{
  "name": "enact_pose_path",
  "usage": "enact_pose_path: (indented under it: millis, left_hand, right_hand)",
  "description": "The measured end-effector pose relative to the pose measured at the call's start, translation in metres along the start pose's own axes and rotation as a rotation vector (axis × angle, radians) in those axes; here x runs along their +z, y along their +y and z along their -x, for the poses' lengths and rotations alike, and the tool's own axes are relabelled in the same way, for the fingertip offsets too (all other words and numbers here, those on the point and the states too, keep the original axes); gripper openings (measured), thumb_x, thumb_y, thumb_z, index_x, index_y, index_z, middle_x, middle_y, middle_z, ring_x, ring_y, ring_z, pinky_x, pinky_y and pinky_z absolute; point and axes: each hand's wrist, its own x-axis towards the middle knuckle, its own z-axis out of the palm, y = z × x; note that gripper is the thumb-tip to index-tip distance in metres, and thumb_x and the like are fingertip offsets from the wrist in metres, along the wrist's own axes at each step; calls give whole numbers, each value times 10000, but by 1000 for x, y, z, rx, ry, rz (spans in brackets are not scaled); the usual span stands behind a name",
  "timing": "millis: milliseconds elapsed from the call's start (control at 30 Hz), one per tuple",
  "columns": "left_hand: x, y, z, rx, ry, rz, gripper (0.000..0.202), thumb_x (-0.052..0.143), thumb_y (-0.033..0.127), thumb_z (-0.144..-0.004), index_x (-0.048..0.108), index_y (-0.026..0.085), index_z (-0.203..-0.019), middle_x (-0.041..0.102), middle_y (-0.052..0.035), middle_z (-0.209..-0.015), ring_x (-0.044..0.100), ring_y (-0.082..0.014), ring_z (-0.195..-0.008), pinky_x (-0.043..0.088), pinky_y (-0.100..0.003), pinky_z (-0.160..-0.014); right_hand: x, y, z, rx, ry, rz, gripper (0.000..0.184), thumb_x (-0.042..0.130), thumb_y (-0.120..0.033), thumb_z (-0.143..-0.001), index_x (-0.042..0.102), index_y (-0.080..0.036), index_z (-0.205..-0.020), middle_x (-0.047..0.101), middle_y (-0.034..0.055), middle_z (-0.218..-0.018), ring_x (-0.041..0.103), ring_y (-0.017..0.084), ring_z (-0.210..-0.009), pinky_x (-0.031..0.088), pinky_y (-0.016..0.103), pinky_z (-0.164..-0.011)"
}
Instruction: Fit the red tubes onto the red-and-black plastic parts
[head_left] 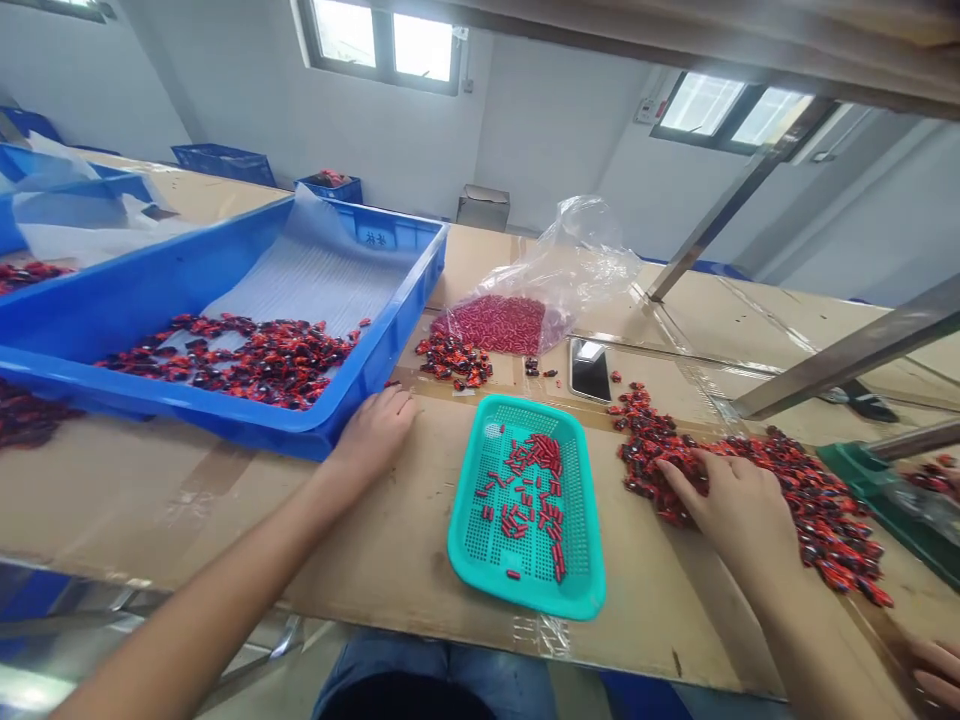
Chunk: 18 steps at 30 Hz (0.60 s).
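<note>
My left hand (373, 430) rests on the cardboard-covered table beside the near corner of a big blue tray (112, 300); its fingers are curled under and what they hold, if anything, is hidden. My right hand (731, 500) lies flat, fingers spread, on a long pile of red-and-black small parts (810, 500). Between the hands sits a teal mesh basket (525, 590) with several small red tubes (536, 490) in it.
The blue tray holds more red-and-black parts (247, 360) on a white sheet. A clear plastic bag of red tubes (502, 322), a small pile of parts (454, 360) and a phone (590, 368) lie behind the basket. A green tray (885, 490) and metal bars stand at right.
</note>
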Motion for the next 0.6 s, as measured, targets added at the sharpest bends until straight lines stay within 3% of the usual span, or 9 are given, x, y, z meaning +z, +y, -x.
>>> enact_pose_path:
  millis: [100, 167, 267, 333, 400, 500, 600]
  left_hand:
    - [4, -4, -7, 10, -13, 41, 168, 696, 312, -1015, 704, 154, -1073, 734, -62, -1112, 719, -226, -1018, 605, -452, -926]
    - [1, -2, -7, 11, 11, 88, 124, 649, 266, -1018, 704, 155, -1008, 741, -73, -1049, 718, -242, -987, 596, -457, -912]
    - [-10, 10, 0, 19, 66, 202, 161, 550, 207, -974, 701, 168, -1013, 756, -112, -997, 727, -301, -969, 593, -463, -882]
    - [-22, 24, 10, 30, 98, 305, 203, 517, 228, -962, 681, 181, -1071, 764, -97, -988, 741, -285, -925, 606, -411, -841]
    - [-35, 42, 24, 35, 120, 402, 196, 508, 259, -990, 655, 199, -1104, 763, -53, -971, 749, -226, -854, 617, -331, -786]
    - [-52, 68, 46, 10, 122, 599, 147, 532, 260, -1024, 649, 230, -1108, 755, -7, -934, 752, -164, -819, 621, -240, -738]
    - [-61, 90, 62, -92, 90, 1013, 109, 604, 228, -998, 694, 237, -1061, 742, -5, -902, 756, -152, -797, 637, -218, -716]
  right_hand:
    - [-12, -28, 2, -97, -20, -73, 502, 431, -521, -1045, 731, -119, -1071, 723, 227, -969, 653, 391, -953, 517, 554, -848]
    - [-19, -61, 7, -229, -113, -173, 348, 466, -410, -1075, 725, -178, -1088, 752, 160, -1020, 674, 313, -989, 543, 460, -867]
    - [-25, -115, 14, -429, -293, -295, 168, 570, -275, -1056, 733, -235, -1061, 766, 67, -984, 697, 233, -942, 559, 370, -815]
    - [-27, -137, 15, -498, -366, -336, 91, 651, -233, -1015, 740, -234, -994, 752, 42, -908, 695, 221, -868, 565, 361, -763]
    - [-33, -140, 12, -511, -395, -360, 133, 627, -253, -1043, 738, -223, -977, 732, 41, -881, 680, 206, -828, 571, 354, -730]
    - [-46, -120, 3, -484, -401, -382, 253, 501, -342, -1117, 722, -221, -1095, 730, 69, -1028, 675, 177, -873, 593, 350, -752]
    - [-45, -112, 1, -468, -420, -392, 216, 627, -393, -1062, 703, -210, -1147, 725, 75, -1125, 695, 182, -896, 626, 352, -768]
